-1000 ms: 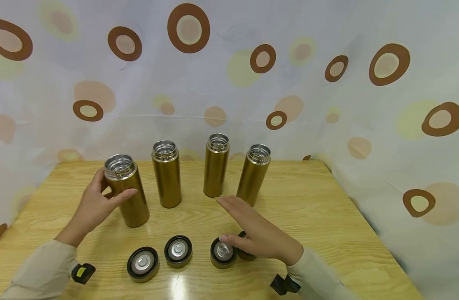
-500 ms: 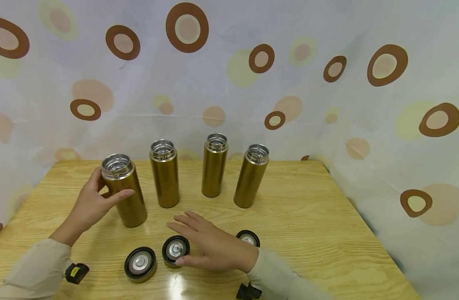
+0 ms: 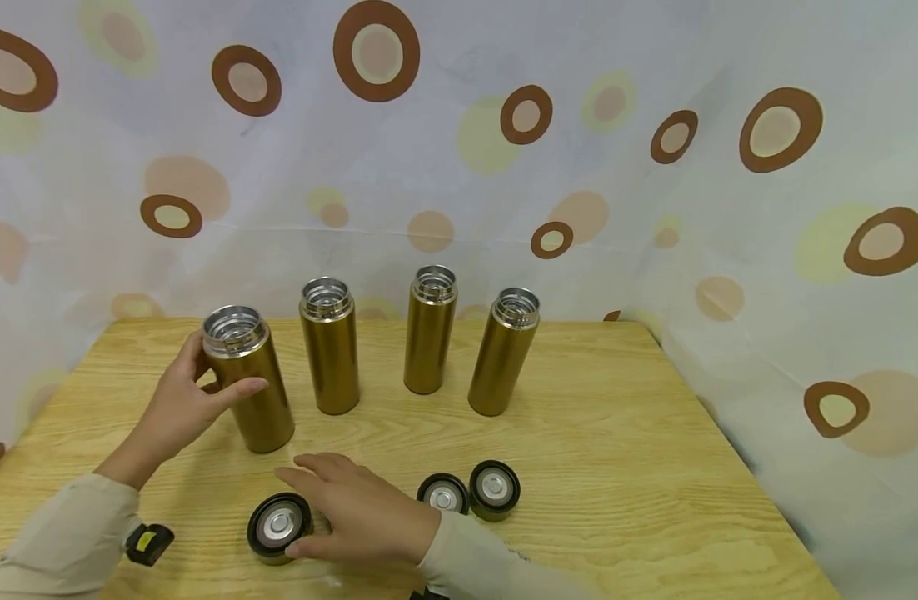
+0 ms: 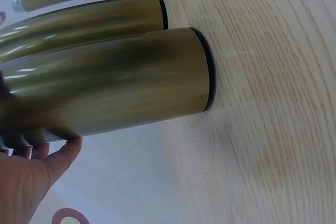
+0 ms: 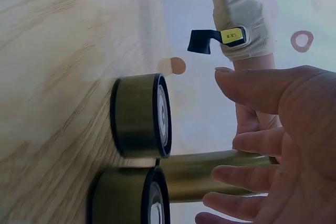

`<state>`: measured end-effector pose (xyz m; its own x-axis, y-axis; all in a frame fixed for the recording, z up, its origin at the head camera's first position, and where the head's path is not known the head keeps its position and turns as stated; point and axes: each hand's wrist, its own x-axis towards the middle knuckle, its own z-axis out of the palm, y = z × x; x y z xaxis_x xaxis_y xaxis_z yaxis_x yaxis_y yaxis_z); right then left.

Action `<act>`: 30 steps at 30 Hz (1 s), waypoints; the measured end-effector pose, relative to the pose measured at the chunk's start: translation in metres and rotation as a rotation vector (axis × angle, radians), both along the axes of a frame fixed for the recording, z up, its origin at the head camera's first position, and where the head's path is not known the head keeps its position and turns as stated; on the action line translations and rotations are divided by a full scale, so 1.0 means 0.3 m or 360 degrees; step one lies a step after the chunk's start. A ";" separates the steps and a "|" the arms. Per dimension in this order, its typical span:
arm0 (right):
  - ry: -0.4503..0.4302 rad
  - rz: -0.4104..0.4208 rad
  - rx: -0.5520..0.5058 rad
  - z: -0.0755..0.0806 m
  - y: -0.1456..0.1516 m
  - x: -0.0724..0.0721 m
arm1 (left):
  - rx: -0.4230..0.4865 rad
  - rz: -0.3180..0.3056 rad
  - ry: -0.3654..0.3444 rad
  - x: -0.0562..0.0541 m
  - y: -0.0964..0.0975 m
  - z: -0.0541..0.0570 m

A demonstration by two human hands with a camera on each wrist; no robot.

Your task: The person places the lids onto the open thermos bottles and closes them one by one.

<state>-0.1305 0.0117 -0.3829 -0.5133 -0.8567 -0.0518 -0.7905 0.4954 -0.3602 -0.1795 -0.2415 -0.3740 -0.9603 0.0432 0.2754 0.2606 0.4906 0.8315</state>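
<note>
My left hand (image 3: 182,408) grips the leftmost gold thermos bottle (image 3: 260,400) near its top, thumb across the front. The bottle is uncapped and upright on the table; its dark base (image 4: 207,69) shows in the left wrist view. My right hand (image 3: 365,512), fingers spread and holding nothing, hovers over the caps. Its thumb and fingertips overlap the edge of the leftmost cap (image 3: 279,525), which lies inner side up. Another cap is almost wholly hidden beneath this hand. Two caps (image 5: 139,116) stand out near the right hand in the right wrist view.
Three more open gold bottles stand in a row behind: one bottle (image 3: 330,358) nearest the held one, a middle bottle (image 3: 431,346) and a right bottle (image 3: 504,358). Two caps, a partly covered cap (image 3: 440,494) and a cap (image 3: 495,490), lie right of centre on the wooden table (image 3: 616,467).
My right hand has swept left across the row of caps, from the right-hand bottle and caps to the leftmost cap. My left hand keeps its hold on the bottle.
</note>
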 end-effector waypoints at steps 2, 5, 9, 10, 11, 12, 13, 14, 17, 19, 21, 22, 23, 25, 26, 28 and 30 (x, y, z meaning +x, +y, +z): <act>0.0025 0.0015 0.0029 0.000 -0.020 -0.003 | -0.0006 -0.0004 0.0011 0.000 -0.001 0.003; 0.0058 0.0045 0.0089 -0.001 -0.044 -0.007 | -0.0011 -0.0013 0.0022 0.000 0.000 0.007; 0.0078 0.0055 0.0182 -0.012 -0.066 -0.008 | -0.0022 -0.0009 0.0027 0.002 0.002 0.011; 0.0083 0.0056 0.0204 -0.016 -0.070 -0.008 | -0.0023 -0.0009 0.0028 0.002 0.003 0.011; 0.0094 0.0060 0.0225 -0.020 -0.074 -0.008 | -0.0024 -0.0007 0.0029 0.003 0.003 0.011; 0.0102 0.0060 0.0245 -0.025 -0.078 -0.008 | -0.0025 -0.0008 0.0030 0.004 0.002 0.010; 0.0109 0.0064 0.0260 -0.029 -0.082 -0.008 | -0.0028 -0.0007 0.0030 0.005 0.001 0.010; 0.0118 0.0068 0.0274 -0.033 -0.086 -0.008 | -0.0027 -0.0008 0.0030 0.006 0.000 0.009; 0.0133 0.0073 0.0312 -0.043 -0.095 -0.008 | -0.0028 -0.0005 0.0027 0.011 -0.003 0.007; 0.0141 0.0067 0.0326 -0.047 -0.101 -0.007 | -0.0030 -0.0007 0.0022 0.013 -0.004 0.007; 0.0152 0.0062 0.0340 -0.051 -0.104 -0.007 | -0.0033 -0.0008 0.0020 0.014 -0.004 0.006; 0.0150 0.0056 0.0350 -0.052 -0.106 -0.008 | -0.0037 -0.0009 0.0020 0.014 -0.004 0.005; 0.0148 0.0050 0.0360 -0.054 -0.109 -0.008 | -0.0044 -0.0008 0.0020 0.013 -0.003 0.004; 0.0140 0.0040 0.0383 -0.057 -0.112 -0.010 | -0.0056 -0.0003 0.0023 0.012 -0.002 0.002; 0.0130 0.0035 0.0394 -0.059 -0.114 -0.012 | -0.0056 -0.0003 0.0024 0.010 -0.002 0.001; 0.0127 0.0026 0.0431 -0.063 -0.121 -0.017 | -0.0055 -0.0004 0.0026 0.008 -0.002 -0.001; 0.0142 0.0023 0.0460 -0.068 -0.126 -0.023 | -0.0043 -0.0011 0.0026 0.006 -0.002 -0.003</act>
